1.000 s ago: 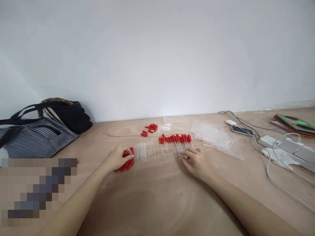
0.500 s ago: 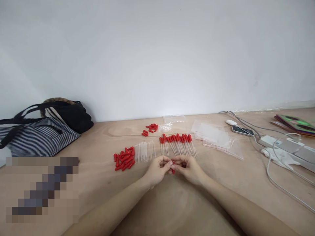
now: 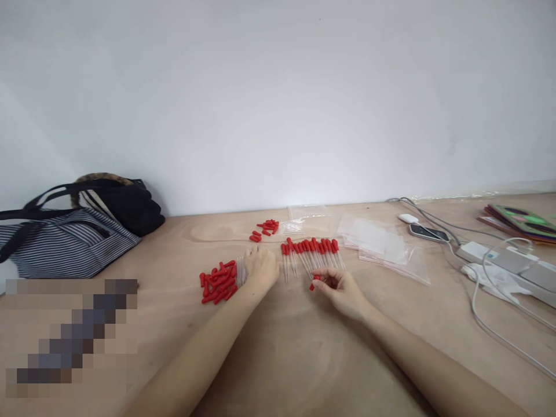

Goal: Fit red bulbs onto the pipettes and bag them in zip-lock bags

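Observation:
My right hand point(image 3: 337, 286) pinches a red rubber cap point(image 3: 313, 284) just above the wooden table point(image 3: 282, 347). My left hand point(image 3: 259, 267) lies over the row of clear glass tubes point(image 3: 240, 271), palm down with the fingers curled over them; what the fingertips grip is hidden. A heap of loose red caps point(image 3: 218, 280) is right beside it on the left. Behind my right hand runs a row of finished droppers with red caps point(image 3: 310, 252). A smaller cluster of red caps point(image 3: 264, 227) sits further back.
Clear zip bags point(image 3: 382, 243) lie at the right of the droppers. A striped bag with black straps point(image 3: 65, 237) stands at the left by the wall. Cables, a phone point(image 3: 428, 231), a power strip point(image 3: 508, 260) and coloured sheets point(image 3: 521, 219) fill the right side.
Half a second ago both hands met in front of me around a red cap. My left hand has since gone back left to the clear tubes; my right hand keeps the cap.

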The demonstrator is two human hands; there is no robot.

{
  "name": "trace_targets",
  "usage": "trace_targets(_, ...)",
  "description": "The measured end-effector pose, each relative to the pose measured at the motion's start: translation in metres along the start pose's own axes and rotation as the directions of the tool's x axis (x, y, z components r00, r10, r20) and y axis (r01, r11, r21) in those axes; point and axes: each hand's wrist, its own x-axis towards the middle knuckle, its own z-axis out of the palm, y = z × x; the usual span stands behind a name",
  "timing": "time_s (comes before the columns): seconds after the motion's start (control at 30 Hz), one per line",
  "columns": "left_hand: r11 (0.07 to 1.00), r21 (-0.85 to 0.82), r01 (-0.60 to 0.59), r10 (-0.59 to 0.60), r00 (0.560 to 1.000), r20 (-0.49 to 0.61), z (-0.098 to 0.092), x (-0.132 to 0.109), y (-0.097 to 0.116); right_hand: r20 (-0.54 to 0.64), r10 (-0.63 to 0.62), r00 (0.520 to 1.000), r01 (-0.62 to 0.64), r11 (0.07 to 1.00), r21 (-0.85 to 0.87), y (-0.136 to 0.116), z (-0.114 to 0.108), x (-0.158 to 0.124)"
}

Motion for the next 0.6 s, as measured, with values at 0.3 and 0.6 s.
trace_targets(0.3, 0.998, 0.024, 0.053, -0.055, 0.994, 0.100, 0.004, 0.005, 0.006, -0.043, 0.043, 0.998, -0.039, 0.996, 0.079, 0.003, -0.001, 0.003)
trace_targets(0.6, 0.912, -0.408, 0.047, 0.145, 0.893, 0.426, -0.023, -0.008, -0.023, -0.044, 0.067, 0.997, -0.058, 0.982, 0.181, 0.002, -0.003, 0.003)
